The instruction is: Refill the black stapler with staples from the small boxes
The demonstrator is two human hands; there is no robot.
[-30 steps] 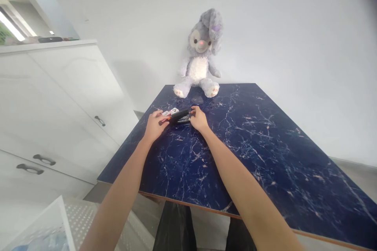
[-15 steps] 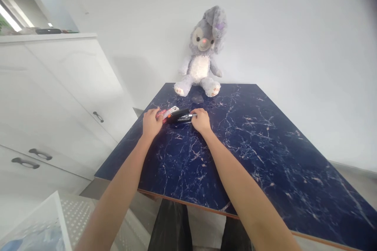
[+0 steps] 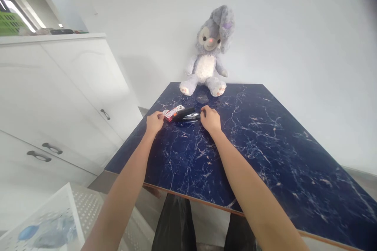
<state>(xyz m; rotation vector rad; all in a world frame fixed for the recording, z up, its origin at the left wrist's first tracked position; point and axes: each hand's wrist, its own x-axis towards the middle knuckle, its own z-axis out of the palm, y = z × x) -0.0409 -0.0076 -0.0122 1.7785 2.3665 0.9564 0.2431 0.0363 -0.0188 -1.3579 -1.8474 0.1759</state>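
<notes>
A small red-and-white box (image 3: pixel 174 113) lies on the dark blue marbled table, partly under a long black object (image 3: pixel 185 113). Beside these, black-and-silver pen-like items (image 3: pixel 193 117) lie close together; their exact kind is too small to tell. My left hand (image 3: pixel 154 122) is closed at the box's left end, thumb and fingertips pinched against its edge. At the opposite side, my right hand (image 3: pixel 211 119) rests on the table with curled fingers at the right end of a pen-like item. Those fingertips are partly hidden.
A grey plush rabbit (image 3: pixel 206 53) sits at the table's far edge against the wall. White cabinets (image 3: pixel 67 98) with dark handles stand to the left. A white perforated basket (image 3: pixel 77 219) holding clear plastic is at lower left. My legs are under the table's front edge.
My right hand has drawn slightly away to the right from the box. My left hand's fingers have slid back to the box's end, exposing more of it. The view has shifted a little.
</notes>
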